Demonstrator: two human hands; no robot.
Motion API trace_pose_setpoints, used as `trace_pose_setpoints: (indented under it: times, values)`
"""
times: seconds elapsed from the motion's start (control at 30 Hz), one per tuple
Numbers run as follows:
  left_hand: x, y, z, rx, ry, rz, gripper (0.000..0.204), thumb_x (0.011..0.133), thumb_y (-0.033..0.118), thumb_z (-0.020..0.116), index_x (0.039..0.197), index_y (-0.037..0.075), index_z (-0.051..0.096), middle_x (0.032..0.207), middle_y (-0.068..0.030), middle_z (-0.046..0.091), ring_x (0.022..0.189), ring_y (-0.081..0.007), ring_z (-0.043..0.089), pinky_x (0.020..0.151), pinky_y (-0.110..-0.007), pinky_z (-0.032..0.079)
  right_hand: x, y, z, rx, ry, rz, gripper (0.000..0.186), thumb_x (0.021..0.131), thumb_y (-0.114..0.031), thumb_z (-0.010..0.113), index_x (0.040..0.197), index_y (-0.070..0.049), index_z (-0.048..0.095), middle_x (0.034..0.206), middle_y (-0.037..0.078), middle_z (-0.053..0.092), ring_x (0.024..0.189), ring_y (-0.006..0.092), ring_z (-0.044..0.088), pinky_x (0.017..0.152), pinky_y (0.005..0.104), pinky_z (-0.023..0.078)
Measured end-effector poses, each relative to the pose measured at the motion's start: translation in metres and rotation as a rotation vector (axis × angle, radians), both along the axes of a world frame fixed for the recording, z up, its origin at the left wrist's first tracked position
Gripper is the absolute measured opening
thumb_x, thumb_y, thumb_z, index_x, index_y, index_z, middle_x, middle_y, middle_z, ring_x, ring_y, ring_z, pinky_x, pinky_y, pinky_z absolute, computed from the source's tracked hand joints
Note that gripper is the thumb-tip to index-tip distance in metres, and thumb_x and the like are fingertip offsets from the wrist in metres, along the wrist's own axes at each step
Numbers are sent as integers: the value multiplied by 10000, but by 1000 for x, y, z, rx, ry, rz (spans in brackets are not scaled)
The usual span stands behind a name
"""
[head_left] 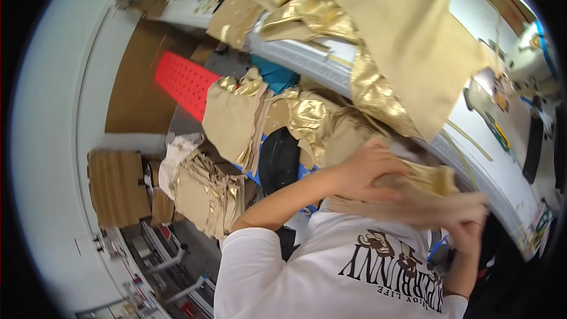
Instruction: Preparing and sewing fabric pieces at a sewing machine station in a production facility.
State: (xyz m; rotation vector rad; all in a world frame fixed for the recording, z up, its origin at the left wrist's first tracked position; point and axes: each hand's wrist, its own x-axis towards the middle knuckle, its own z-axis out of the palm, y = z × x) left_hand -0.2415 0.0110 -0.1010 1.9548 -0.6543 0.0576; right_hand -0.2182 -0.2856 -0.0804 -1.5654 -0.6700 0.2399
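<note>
In front of my white shirt I hold a beige fabric piece [407, 210], folded and partly smeared by motion. My left hand [372, 171] grips its left part, the thumb set apart from the fingers. Closed on the right end of the fabric is my right hand [469, 227], slightly blurred. A paler, yellowish fold [434, 178] shows just above the held piece. Beyond my hands, a large beige cloth with shiny gold undersides [378, 91] hangs over the edge of the white table [508, 180].
Stacks of beige and gold pieces [233, 121] lie to the left, beside a red perforated panel [186, 85]. A lower bundle [207, 195] sits near a cardboard box [118, 189]. Scissors [490, 118] and a white machine [531, 53] are on the table at right.
</note>
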Motion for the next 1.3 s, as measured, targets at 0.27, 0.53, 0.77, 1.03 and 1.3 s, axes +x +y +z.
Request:
trace_pose_setpoints:
  times: [0.27, 0.53, 0.77, 1.03, 1.3]
  values:
    - [-35, -31, -2, -10, -195, -89, 428, 860, 443, 674, 1153, 133, 637, 985, -56, 628, 935, -255, 596, 881, -387, 437, 2, -48, 7, 29, 281, -137, 229, 764, -117, 750, 967, -18, 714, 906, 114, 688, 785, 254, 665, 686, 342, 512]
    - [-72, 85, -143, 295, 319, 909, 256, 813, 70, 672, 1051, -1, 613, 1077, -222, 615, 1038, -409, 578, 879, -472, 461, -7, -33, 19, -47, 353, -142, 243, 792, -140, 727, 999, -17, 697, 930, 118, 683, 803, 261, 662, 702, 353, 513]
    - [-39, 180, -217, -166, 748, 1426, 702, 759, 255, 809, 1282, -95, 498, 1199, -247, 604, 1059, -351, 606, 882, -443, 474, -5, -16, 26, -44, 356, -88, 256, 816, -160, 707, 1026, -16, 683, 951, 122, 679, 818, 268, 659, 715, 363, 513]
    - [-47, 180, -147, -1060, 594, 1030, 393, 989, 227, 597, 1314, 21, 513, 1193, -81, 635, 1050, -139, 614, 898, -302, 498, 21, 48, 35, 87, 290, 207, 273, 844, -183, 684, 1058, -14, 667, 974, 127, 674, 836, 275, 656, 731, 375, 514]
    - [-64, 199, 36, -669, 237, 765, 298, 926, 159, 660, 1178, 19, 584, 1046, 9, 634, 936, -65, 578, 820, -223, 462, 44, 187, -2, -372, -69, 611, 220, 798, -91, 704, 1009, -46, 660, 920, 99, 656, 876, 283, 646, 762, 352, 514]
